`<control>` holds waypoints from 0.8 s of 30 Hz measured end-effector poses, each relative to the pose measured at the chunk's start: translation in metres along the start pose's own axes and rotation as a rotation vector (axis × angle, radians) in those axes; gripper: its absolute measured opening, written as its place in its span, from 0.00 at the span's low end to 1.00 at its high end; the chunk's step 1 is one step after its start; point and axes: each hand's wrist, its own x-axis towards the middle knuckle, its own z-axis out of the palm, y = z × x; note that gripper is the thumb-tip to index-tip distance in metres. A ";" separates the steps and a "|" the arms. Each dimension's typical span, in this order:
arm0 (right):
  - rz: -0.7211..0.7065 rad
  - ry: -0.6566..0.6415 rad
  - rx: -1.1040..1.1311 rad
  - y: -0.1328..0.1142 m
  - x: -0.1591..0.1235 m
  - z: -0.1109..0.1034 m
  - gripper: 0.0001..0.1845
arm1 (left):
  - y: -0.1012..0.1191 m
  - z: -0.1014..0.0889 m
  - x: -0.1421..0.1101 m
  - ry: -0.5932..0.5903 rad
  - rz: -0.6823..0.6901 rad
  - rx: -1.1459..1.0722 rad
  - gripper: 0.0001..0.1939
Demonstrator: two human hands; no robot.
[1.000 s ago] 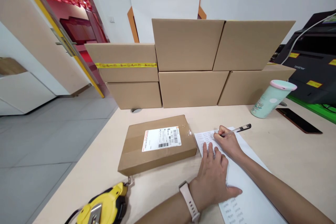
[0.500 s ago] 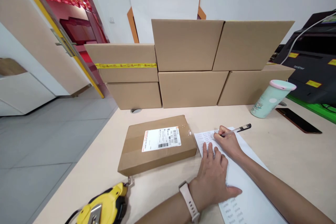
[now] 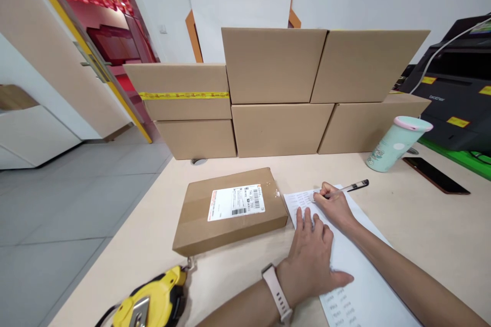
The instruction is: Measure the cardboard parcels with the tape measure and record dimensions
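My right hand (image 3: 334,206) pinches a black pen (image 3: 347,188) with its tip on the top of a printed white sheet (image 3: 356,286). My left hand (image 3: 311,259) lies flat on that sheet with fingers stretched out, holding it down; a pale watch strap is on the wrist. A flat cardboard parcel (image 3: 230,210) with a white shipping label (image 3: 236,203) lies just left of the sheet on the pale table (image 3: 433,225).
Several cardboard boxes (image 3: 274,94) are stacked along the table's back edge. A mint cup with a pink lid (image 3: 397,144), a dark phone (image 3: 436,176) and a black printer (image 3: 456,97) are at the right. A yellow tape measure (image 3: 151,301) lies near the front left edge.
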 end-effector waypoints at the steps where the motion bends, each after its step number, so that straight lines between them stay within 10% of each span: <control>1: 0.000 -0.001 -0.002 0.000 0.000 0.000 0.14 | 0.000 0.001 0.000 0.001 0.000 0.000 0.48; 24: -0.007 -0.004 -0.009 -0.004 -0.001 -0.001 0.13 | 0.000 -0.003 0.001 -0.041 -0.012 -0.054 0.49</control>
